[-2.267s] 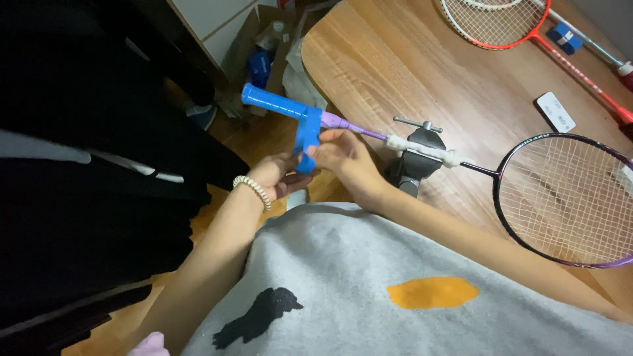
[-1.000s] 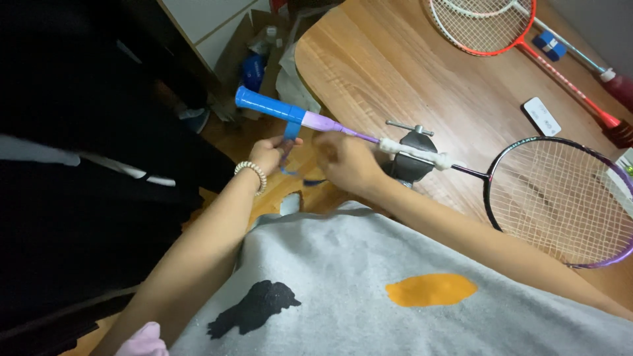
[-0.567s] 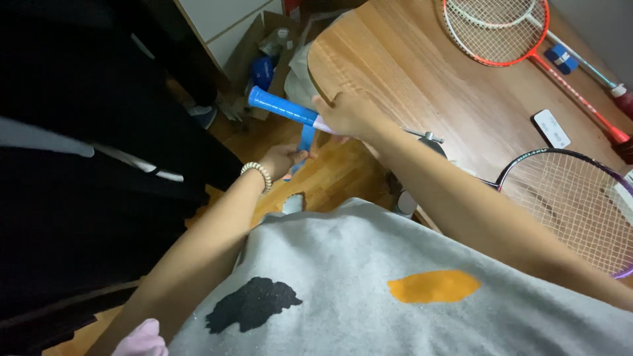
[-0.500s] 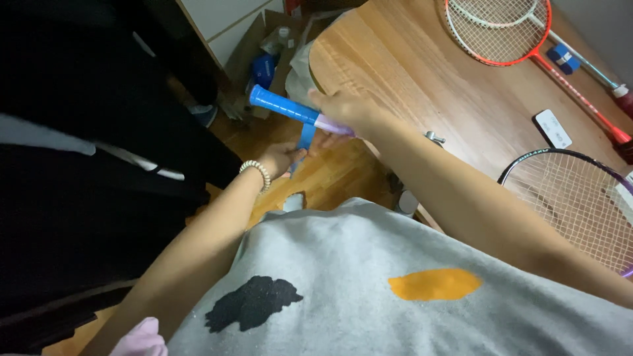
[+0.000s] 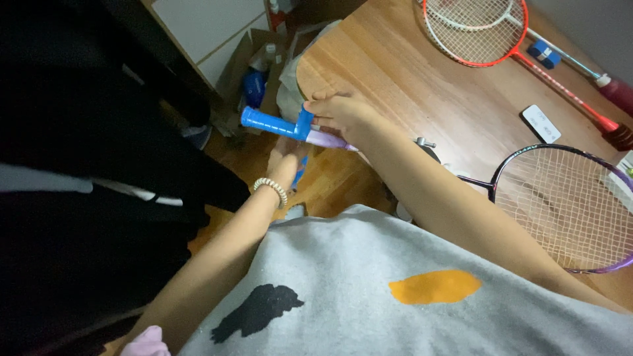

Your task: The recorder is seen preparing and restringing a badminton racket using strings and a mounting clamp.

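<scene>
**Blue tape wound onto a racket handle**

The racket handle (image 5: 290,128) is held out past the near-left edge of the wooden table (image 5: 409,79). The blue tape (image 5: 304,120) could slacken or wrinkle if tension is lost. The right hand (image 5: 339,112) is closed around the handle; the left hand (image 5: 285,153), below, pinches the tape strip, wrist bent upward.

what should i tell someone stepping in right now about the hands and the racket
Right hand: fingers on the racket handle where blue grip tape meets bare purple.
Left hand: below the handle, pulling the loose blue tape tail taut.
Racket head lies on the wooden table; the shaft is hidden behind the right arm.
Done: butt end of the handle is wrapped blue.
Left: the purple section toward the shaft is uncovered.
</scene>
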